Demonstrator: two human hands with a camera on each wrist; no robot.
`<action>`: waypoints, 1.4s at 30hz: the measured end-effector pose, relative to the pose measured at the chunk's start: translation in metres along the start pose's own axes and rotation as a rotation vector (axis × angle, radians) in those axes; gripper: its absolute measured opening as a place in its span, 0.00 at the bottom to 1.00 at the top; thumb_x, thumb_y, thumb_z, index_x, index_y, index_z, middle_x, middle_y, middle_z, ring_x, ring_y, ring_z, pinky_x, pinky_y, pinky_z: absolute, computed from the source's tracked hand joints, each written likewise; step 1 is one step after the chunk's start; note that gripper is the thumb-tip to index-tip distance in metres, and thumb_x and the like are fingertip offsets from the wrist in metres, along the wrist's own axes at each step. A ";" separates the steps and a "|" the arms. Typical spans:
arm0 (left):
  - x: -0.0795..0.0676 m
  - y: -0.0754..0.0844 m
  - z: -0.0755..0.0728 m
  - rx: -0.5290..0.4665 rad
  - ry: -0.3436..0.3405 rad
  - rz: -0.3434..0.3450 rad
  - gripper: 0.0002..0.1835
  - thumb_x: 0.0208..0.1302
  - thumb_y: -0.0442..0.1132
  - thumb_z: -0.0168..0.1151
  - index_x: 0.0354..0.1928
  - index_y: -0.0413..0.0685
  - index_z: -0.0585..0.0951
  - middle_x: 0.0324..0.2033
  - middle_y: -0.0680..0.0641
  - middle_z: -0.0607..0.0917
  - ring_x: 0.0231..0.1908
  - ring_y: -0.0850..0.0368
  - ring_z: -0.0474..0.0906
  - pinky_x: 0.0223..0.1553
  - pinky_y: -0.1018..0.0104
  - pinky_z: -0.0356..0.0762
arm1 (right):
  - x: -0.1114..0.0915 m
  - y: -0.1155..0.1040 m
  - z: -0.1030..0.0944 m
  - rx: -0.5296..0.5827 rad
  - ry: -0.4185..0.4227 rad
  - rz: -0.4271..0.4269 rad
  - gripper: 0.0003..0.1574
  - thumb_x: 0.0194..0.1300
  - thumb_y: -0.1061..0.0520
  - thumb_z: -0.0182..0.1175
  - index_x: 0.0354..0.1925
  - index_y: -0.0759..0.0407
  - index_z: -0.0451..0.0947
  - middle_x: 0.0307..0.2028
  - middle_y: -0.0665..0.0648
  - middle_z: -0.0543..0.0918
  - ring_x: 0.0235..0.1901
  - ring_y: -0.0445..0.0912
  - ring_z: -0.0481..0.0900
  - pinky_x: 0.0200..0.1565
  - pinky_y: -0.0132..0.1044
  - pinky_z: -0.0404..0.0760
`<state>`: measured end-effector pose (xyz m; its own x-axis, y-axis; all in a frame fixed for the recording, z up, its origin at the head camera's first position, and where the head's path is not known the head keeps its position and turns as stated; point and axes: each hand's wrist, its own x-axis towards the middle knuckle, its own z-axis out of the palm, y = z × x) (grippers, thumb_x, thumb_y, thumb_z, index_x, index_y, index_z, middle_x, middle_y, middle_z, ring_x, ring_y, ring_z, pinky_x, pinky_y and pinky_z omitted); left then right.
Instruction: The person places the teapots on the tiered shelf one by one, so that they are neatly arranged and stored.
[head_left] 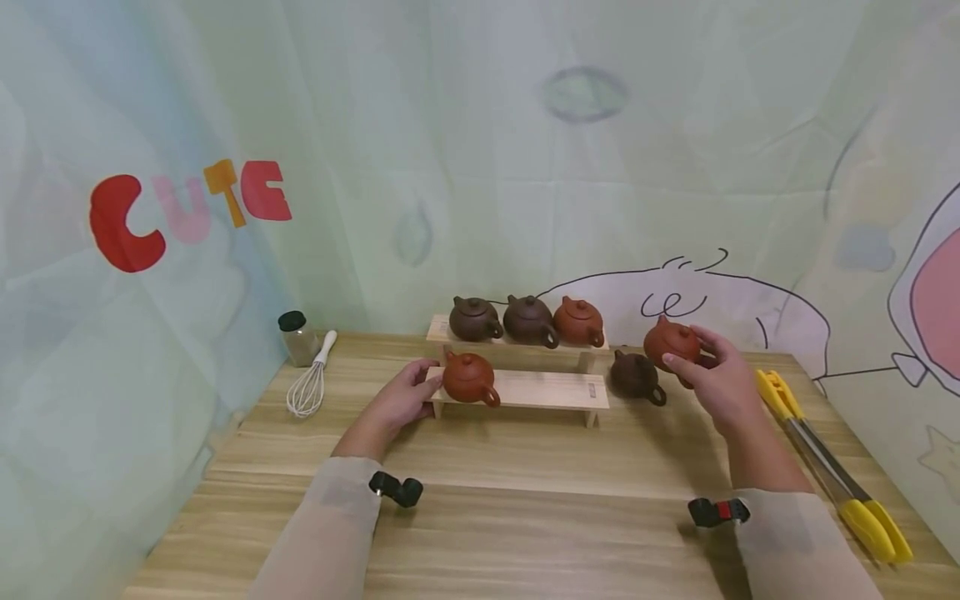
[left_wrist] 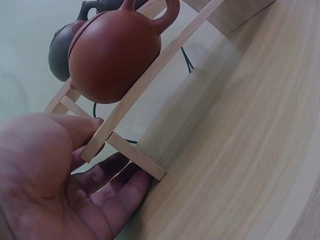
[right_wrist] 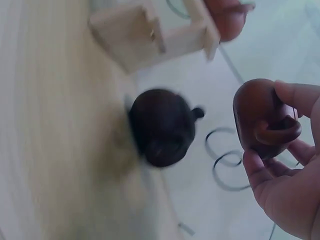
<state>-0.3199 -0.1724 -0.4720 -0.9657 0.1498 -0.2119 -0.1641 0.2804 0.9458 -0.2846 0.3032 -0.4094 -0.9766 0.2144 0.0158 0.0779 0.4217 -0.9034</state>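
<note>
My right hand [head_left: 722,377] holds a red clay teapot [head_left: 670,342] up off the table, fingers and thumb spread around its body, as the right wrist view also shows. Just left of it and lower, a dark brown teapot [head_left: 634,377] sits on the table. At the left end of the low wooden stand [head_left: 543,388], my left hand [head_left: 405,394] grips the board, thumb on top and fingers under it beside the leg [left_wrist: 137,156]. Another red teapot [head_left: 468,377] rests on that end of the board, close to the thumb.
Behind, a higher wooden shelf [head_left: 438,327] bears two dark teapots [head_left: 472,319] and a red one [head_left: 577,322]. A whisk [head_left: 307,387] and a black-lidded jar [head_left: 300,343] are at the left; yellow-ended tongs [head_left: 828,462] lie along the right. A printed cloth [head_left: 480,167] hangs behind the table.
</note>
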 end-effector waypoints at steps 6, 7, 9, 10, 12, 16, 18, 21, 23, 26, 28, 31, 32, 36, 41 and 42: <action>0.000 0.001 0.000 -0.002 -0.004 0.002 0.28 0.86 0.43 0.51 0.80 0.43 0.62 0.86 0.32 0.47 0.79 0.32 0.63 0.72 0.39 0.76 | -0.021 -0.028 0.006 0.032 -0.061 -0.128 0.51 0.72 0.41 0.71 0.83 0.50 0.60 0.78 0.67 0.68 0.73 0.64 0.71 0.46 0.22 0.82; 0.000 0.001 0.000 0.001 -0.002 -0.001 0.28 0.86 0.44 0.51 0.80 0.44 0.62 0.86 0.32 0.47 0.80 0.33 0.62 0.72 0.39 0.76 | -0.026 -0.033 0.008 0.034 -0.068 -0.147 0.50 0.72 0.42 0.71 0.82 0.50 0.62 0.77 0.66 0.69 0.72 0.63 0.72 0.45 0.21 0.82; 0.000 0.001 0.000 0.001 -0.001 -0.002 0.28 0.86 0.44 0.52 0.80 0.45 0.63 0.86 0.33 0.47 0.81 0.33 0.61 0.72 0.39 0.76 | -0.034 -0.043 0.012 0.050 -0.100 -0.180 0.47 0.72 0.44 0.71 0.80 0.51 0.64 0.76 0.65 0.70 0.71 0.62 0.73 0.46 0.20 0.82; 0.001 0.001 0.000 -0.001 0.001 -0.003 0.28 0.86 0.44 0.52 0.80 0.45 0.63 0.86 0.33 0.48 0.81 0.34 0.61 0.72 0.39 0.76 | -0.039 -0.047 0.015 0.049 -0.117 -0.193 0.46 0.72 0.45 0.71 0.80 0.50 0.64 0.76 0.64 0.71 0.70 0.61 0.74 0.47 0.20 0.82; 0.001 0.000 0.000 -0.021 -0.003 -0.004 0.28 0.86 0.43 0.51 0.80 0.45 0.62 0.86 0.34 0.51 0.80 0.35 0.63 0.72 0.39 0.76 | -0.046 -0.055 0.022 0.052 -0.161 -0.216 0.46 0.72 0.46 0.72 0.80 0.51 0.65 0.75 0.64 0.71 0.70 0.61 0.75 0.49 0.21 0.82; 0.002 0.000 0.001 -0.037 -0.007 0.003 0.28 0.86 0.42 0.50 0.81 0.43 0.61 0.83 0.34 0.58 0.76 0.36 0.70 0.71 0.41 0.78 | -0.057 -0.063 0.042 0.049 -0.237 -0.246 0.46 0.70 0.49 0.74 0.79 0.53 0.66 0.73 0.65 0.74 0.69 0.62 0.77 0.51 0.23 0.83; 0.002 -0.001 0.002 -0.037 -0.005 0.003 0.28 0.86 0.41 0.49 0.81 0.43 0.61 0.82 0.34 0.59 0.75 0.37 0.71 0.70 0.43 0.79 | -0.060 -0.064 0.054 0.053 -0.267 -0.249 0.47 0.69 0.50 0.75 0.79 0.53 0.66 0.72 0.65 0.76 0.68 0.62 0.78 0.52 0.27 0.85; 0.001 -0.002 0.002 -0.041 0.001 0.000 0.28 0.86 0.41 0.50 0.80 0.43 0.61 0.83 0.34 0.60 0.74 0.39 0.72 0.69 0.44 0.81 | -0.062 -0.063 0.075 0.052 -0.304 -0.244 0.47 0.68 0.50 0.76 0.78 0.53 0.67 0.71 0.65 0.77 0.66 0.62 0.80 0.55 0.36 0.88; 0.001 -0.002 0.002 -0.045 0.001 0.001 0.28 0.86 0.41 0.49 0.80 0.43 0.61 0.83 0.34 0.60 0.73 0.39 0.73 0.67 0.46 0.82 | -0.061 -0.062 0.089 0.044 -0.327 -0.238 0.47 0.67 0.50 0.77 0.78 0.52 0.68 0.71 0.64 0.77 0.66 0.62 0.81 0.59 0.43 0.88; 0.000 -0.002 0.002 -0.044 0.003 0.001 0.27 0.86 0.41 0.50 0.80 0.43 0.62 0.82 0.34 0.60 0.72 0.39 0.74 0.66 0.47 0.83 | -0.058 -0.058 0.108 0.034 -0.352 -0.228 0.47 0.66 0.50 0.77 0.77 0.50 0.69 0.71 0.63 0.77 0.65 0.61 0.82 0.64 0.51 0.85; -0.001 -0.002 0.002 -0.041 0.001 0.002 0.27 0.86 0.41 0.50 0.80 0.43 0.62 0.82 0.34 0.60 0.72 0.39 0.74 0.66 0.46 0.83 | -0.055 -0.056 0.120 0.028 -0.362 -0.230 0.46 0.66 0.51 0.77 0.77 0.50 0.70 0.71 0.62 0.78 0.65 0.60 0.81 0.66 0.53 0.83; -0.002 -0.001 0.002 -0.038 -0.002 0.001 0.28 0.86 0.41 0.51 0.80 0.43 0.62 0.83 0.34 0.60 0.73 0.38 0.73 0.68 0.44 0.81 | -0.050 -0.053 0.135 0.011 -0.367 -0.231 0.45 0.66 0.52 0.77 0.76 0.50 0.70 0.71 0.61 0.78 0.66 0.60 0.81 0.65 0.54 0.83; -0.002 -0.001 0.002 -0.039 -0.003 0.000 0.28 0.86 0.41 0.51 0.80 0.43 0.62 0.83 0.34 0.60 0.73 0.38 0.73 0.69 0.43 0.81 | -0.048 -0.053 0.139 0.004 -0.368 -0.228 0.45 0.66 0.52 0.77 0.76 0.51 0.70 0.71 0.61 0.79 0.67 0.60 0.81 0.65 0.54 0.83; -0.002 0.000 0.002 -0.044 -0.007 -0.001 0.29 0.85 0.41 0.51 0.81 0.43 0.61 0.82 0.33 0.60 0.73 0.37 0.73 0.69 0.44 0.81 | -0.045 -0.053 0.151 -0.040 -0.352 -0.210 0.45 0.67 0.51 0.76 0.77 0.49 0.70 0.71 0.61 0.79 0.69 0.61 0.80 0.66 0.55 0.83; -0.001 0.000 0.002 -0.037 -0.005 -0.008 0.29 0.85 0.42 0.51 0.81 0.44 0.61 0.83 0.34 0.60 0.74 0.37 0.72 0.69 0.44 0.80 | -0.041 -0.055 0.160 -0.071 -0.350 -0.230 0.45 0.69 0.50 0.74 0.78 0.52 0.69 0.71 0.63 0.79 0.69 0.61 0.80 0.65 0.55 0.84; -0.001 0.001 0.002 -0.036 -0.003 -0.009 0.29 0.85 0.42 0.51 0.81 0.45 0.61 0.83 0.34 0.60 0.75 0.37 0.72 0.69 0.44 0.80 | -0.040 -0.055 0.162 -0.080 -0.352 -0.238 0.45 0.69 0.50 0.74 0.78 0.53 0.68 0.71 0.63 0.79 0.68 0.61 0.80 0.65 0.55 0.84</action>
<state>-0.3184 -0.1708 -0.4716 -0.9634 0.1506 -0.2216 -0.1802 0.2479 0.9519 -0.2825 0.1292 -0.4296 -0.9769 -0.2049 0.0600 -0.1559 0.4926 -0.8562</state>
